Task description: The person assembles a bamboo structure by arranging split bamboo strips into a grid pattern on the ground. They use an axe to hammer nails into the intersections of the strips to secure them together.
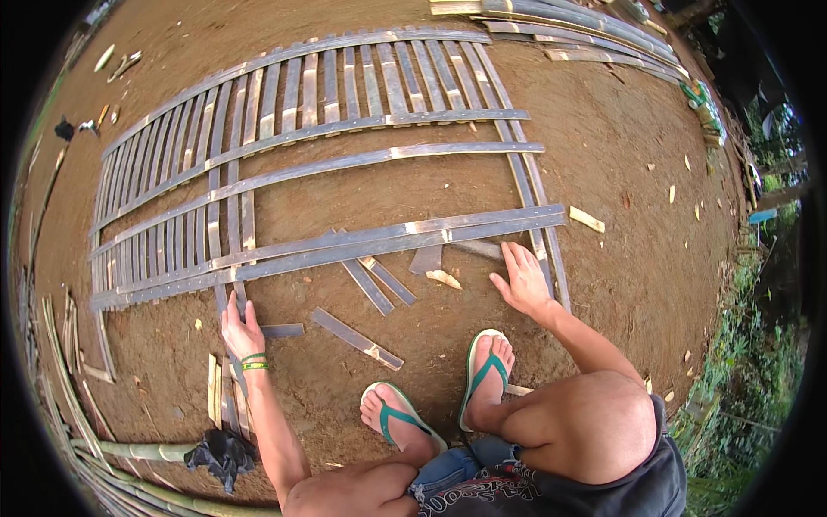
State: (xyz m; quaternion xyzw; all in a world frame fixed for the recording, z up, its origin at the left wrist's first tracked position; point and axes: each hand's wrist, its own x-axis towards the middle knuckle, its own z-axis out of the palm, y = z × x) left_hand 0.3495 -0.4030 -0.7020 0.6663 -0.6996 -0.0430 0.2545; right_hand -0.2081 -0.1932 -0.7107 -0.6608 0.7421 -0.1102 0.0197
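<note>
Item: woven bamboo panel (284,172), lying flat on the bare earth ground (603,155), filling the upper and middle left of the frame.

Progress, as judged: the left portion and the top band look densely filled with upright slats crossed by long horizontal strips; the centre and right of the lower half stand open, with only two or three uprights at the right edge. Much weaving appears left.

Left hand (241,332): lower left of centre, fingers closed around the lower end of an upright slat (234,258) running up into the panel.

Right hand (524,280): right of centre, spread flat, palm down, on the right-hand uprights just below the doubled cross strip (388,243).

Loose stock: short split pieces (357,338) on the ground between the hands, pale offcuts (586,219) at right, a bundle of slats (226,392) by the left wrist.

Surroundings: long bamboo poles (586,30) at upper right, further poles (138,451) and a dark cloth (222,455) at lower left, green vegetation (732,379) at right edge.

Obstructions: the loose pieces lie in the open weaving area; the person's sandalled feet (487,370) stand just below it.
</note>
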